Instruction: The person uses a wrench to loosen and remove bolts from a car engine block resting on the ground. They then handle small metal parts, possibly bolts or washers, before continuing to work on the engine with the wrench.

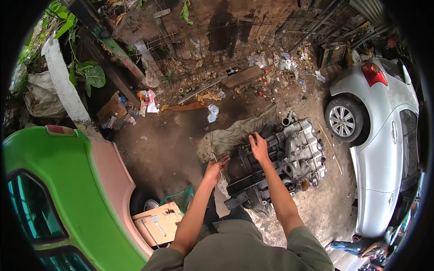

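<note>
A car engine lies on its side on the ground before me, its dark underside toward the left and its silvery cover toward the right. My left hand is left of the engine, apart from it. A thin, light metal piece shows between its fingers; its kind is too small to tell. My right hand is over the engine's upper left part, fingertips pinched together at its far edge. What they grip, if anything, is hidden. A crumpled greyish cloth lies under and beside the engine.
A green car stands at the left and a silver car at the right. Near my left forearm, a wrench rests on a cardboard box beside a green crate. Planks and litter lie farther off. Another person is at lower right.
</note>
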### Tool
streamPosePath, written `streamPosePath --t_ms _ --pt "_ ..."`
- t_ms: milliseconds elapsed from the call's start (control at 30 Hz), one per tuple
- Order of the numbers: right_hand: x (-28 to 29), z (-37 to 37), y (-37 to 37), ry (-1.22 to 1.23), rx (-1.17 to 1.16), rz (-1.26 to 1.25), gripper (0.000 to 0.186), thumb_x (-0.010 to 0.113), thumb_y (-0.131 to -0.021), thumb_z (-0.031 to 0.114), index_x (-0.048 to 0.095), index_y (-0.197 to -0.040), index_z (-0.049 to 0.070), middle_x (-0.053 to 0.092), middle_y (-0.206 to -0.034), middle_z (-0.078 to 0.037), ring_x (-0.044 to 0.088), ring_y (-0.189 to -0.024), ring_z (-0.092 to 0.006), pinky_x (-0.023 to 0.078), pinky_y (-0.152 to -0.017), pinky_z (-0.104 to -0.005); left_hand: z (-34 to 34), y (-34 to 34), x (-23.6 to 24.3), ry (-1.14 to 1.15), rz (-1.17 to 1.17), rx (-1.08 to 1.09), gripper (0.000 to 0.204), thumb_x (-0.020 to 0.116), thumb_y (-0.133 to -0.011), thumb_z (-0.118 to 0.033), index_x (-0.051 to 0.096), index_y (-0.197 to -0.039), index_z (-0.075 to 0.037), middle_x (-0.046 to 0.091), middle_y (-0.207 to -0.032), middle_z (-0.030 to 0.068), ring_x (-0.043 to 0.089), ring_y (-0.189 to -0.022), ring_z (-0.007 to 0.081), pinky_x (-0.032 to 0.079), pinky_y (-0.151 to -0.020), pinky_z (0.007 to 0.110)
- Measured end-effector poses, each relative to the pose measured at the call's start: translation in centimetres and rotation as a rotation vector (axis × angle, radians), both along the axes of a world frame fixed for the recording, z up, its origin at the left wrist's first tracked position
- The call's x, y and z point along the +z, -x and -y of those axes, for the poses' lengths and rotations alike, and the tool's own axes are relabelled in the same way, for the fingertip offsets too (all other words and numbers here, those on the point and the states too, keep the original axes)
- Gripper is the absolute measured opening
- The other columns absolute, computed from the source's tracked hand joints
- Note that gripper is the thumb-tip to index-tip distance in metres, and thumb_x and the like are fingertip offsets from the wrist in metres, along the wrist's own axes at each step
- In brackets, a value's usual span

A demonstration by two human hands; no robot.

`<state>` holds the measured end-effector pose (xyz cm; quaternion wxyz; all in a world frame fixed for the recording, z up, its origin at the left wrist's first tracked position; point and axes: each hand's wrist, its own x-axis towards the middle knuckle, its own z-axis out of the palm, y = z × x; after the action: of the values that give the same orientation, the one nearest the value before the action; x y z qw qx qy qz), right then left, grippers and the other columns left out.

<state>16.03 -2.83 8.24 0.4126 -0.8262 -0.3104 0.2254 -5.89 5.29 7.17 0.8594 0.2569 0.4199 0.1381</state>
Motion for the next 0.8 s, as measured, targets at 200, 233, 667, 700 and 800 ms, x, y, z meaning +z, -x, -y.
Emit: streamPosePath --t_ms 200,233,667,700,800 --pt "-3.9 0.1 0.7 0.037 0.016 0.246 0.027 0.054 -0.096 0.024 0.068 -0.101 0.002 0.068 -0.093 -0.022 0.061 -0.091 -0.0436 0.046 -0.087 -0.0495 -1.9 -5.3 -7.2 0.183 -0.085 -0.092 0.039 0.044 -0.094 0.004 0.056 -0.131 0.004 0.068 -0.109 0.0079 0.063 -0.084 0.0154 0.044 -0.062 0.025" --pt "-4.3 0.5 0.7 -0.021 0.034 0.286 0.025 0.054 -0.094 0.023 0.068 -0.099 0.002 0.068 -0.091 -0.021 0.061 -0.09 -0.0434 0.046 -0.086 -0.0492 -1.9 -5.9 -7.9 0.244 -0.076 -0.09 0.034 0.045 -0.093 0.003 0.058 -0.124 0.003 0.067 -0.1 0.0058 0.059 -0.077 0.0146 0.043 -0.06 0.026" --pt "-5.5 0.8 0.5 -0.167 0.052 0.378 0.023 0.052 -0.08 0.017 0.064 -0.087 -0.001 0.063 -0.08 -0.021 0.058 -0.077 -0.0429 0.045 -0.084 -0.0467 -4.0 -8.7 -11.6 0.444 -0.056 -0.19 0.017 0.045 -0.093 0.002 0.059 -0.102 0.001 0.06 -0.087 0.0076 0.057 -0.075 0.0175 0.049 -0.064 0.032" --pt "-5.5 0.8 0.6 -0.176 0.051 0.354 0.023 0.051 -0.08 0.018 0.064 -0.087 -0.001 0.063 -0.08 -0.02 0.058 -0.077 -0.0427 0.045 -0.084 -0.0469 -4.0 -8.9 -11.4 0.417 -0.076 -0.2 0.02 0.044 -0.094 0.002 0.058 -0.108 0.002 0.061 -0.09 0.0084 0.057 -0.075 0.0177 0.05 -0.064 0.032" --pt "-5.3 0.8 0.6 -0.149 0.065 0.338 0.025 0.051 -0.08 0.02 0.063 -0.087 -0.001 0.063 -0.079 -0.02 0.058 -0.077 -0.0426 0.045 -0.084 -0.0464 -4.4 -8.9 -10.0 0.33 -0.152 -0.251 0.029 0.043 -0.098 -0.001 0.057 -0.124 0.003 0.064 -0.097 0.0103 0.058 -0.074 0.0183 0.052 -0.063 0.033"
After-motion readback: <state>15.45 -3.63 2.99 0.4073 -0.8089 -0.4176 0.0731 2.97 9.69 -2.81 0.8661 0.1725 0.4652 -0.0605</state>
